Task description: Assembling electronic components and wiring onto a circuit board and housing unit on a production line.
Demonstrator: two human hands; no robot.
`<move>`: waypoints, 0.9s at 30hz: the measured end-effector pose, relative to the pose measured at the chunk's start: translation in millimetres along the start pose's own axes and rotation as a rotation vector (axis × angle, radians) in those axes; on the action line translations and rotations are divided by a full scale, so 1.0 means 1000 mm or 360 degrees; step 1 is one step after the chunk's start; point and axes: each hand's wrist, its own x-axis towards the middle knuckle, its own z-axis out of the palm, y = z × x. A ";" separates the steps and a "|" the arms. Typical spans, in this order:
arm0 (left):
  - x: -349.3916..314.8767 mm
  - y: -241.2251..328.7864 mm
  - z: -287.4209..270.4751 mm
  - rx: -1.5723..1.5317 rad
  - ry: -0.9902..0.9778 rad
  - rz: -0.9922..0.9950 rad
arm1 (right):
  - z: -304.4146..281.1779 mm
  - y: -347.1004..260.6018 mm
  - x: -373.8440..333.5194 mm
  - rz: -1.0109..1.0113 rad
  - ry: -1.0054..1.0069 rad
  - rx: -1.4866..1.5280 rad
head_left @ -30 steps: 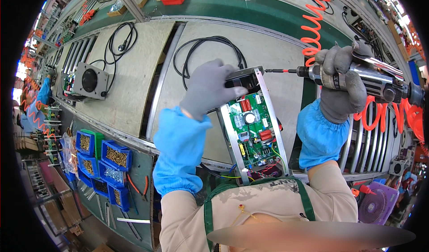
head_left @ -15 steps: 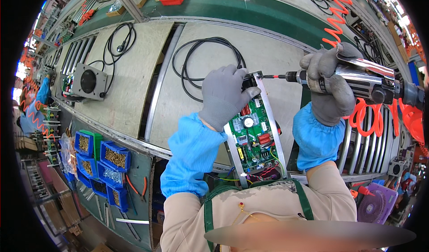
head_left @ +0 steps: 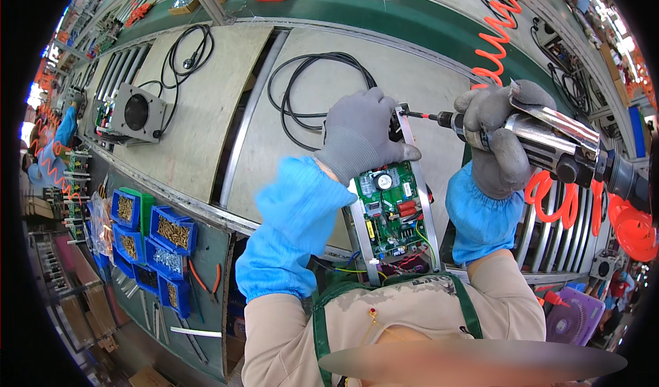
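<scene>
My gloved left hand (head_left: 362, 131) spans the far end of a metal frame (head_left: 421, 198) and grips it, its thumb lying across the right rail. Inside the frame sits a green circuit board (head_left: 390, 212) with capacitors, red parts and wires; the hand covers its far portion. In my gloved right hand (head_left: 501, 136) is a silver and black air screwdriver (head_left: 549, 140), held level with its bit pointing left. The bit's tip meets the frame's far right corner, though the exact contact point is too small to make out. A black power cable (head_left: 292, 112) lies coiled beyond my left hand.
Blue bins (head_left: 173, 230) of screws and red-handled pliers (head_left: 214, 280) are at the lower left. Another unit with a round black fan (head_left: 137, 112) stands farther left. An orange coiled hose (head_left: 491, 61) hangs at the right, above rollers (head_left: 559, 229). A purple fan (head_left: 575, 316) sits lower right.
My left hand has shifted slightly right and covers more of the board's far end. The screwdriver tilts down more toward its rear, its bit still at the frame corner.
</scene>
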 end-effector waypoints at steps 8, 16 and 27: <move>-0.006 0.003 0.002 0.0061 0.0075 0.0016 | -0.009 0.000 -0.010 -0.0317 -0.0389 -0.0042; -0.010 0.003 0.007 -0.0009 0.0216 0.0064 | 0.020 -0.001 -0.005 0.0010 -0.0144 -0.0211; -0.009 0.005 0.007 0.0088 0.0119 0.0003 | 0.010 0.016 0.021 0.0208 -0.0196 0.0249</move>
